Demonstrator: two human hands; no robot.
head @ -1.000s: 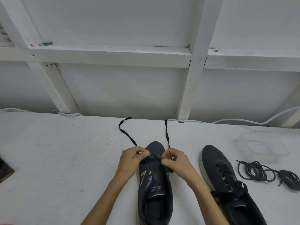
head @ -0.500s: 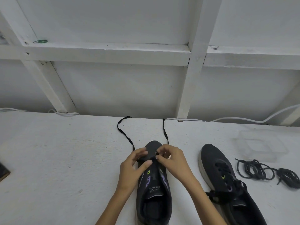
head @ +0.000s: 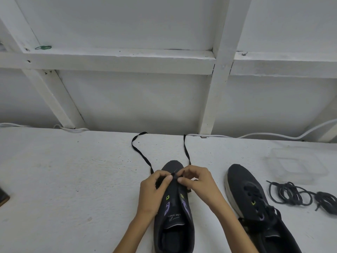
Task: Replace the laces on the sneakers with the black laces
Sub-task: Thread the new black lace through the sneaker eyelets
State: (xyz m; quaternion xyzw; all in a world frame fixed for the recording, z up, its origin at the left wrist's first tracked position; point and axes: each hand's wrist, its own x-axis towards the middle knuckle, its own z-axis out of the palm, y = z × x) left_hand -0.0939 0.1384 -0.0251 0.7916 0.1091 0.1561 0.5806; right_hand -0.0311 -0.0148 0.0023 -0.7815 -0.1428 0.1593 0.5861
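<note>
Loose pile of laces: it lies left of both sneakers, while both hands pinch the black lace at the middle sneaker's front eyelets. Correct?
No. The head view shows the loose pile of laces right of both sneakers, beside the laced sneaker. The left hand and right hand do pinch the black lace at the middle sneaker's front eyelets.
</note>
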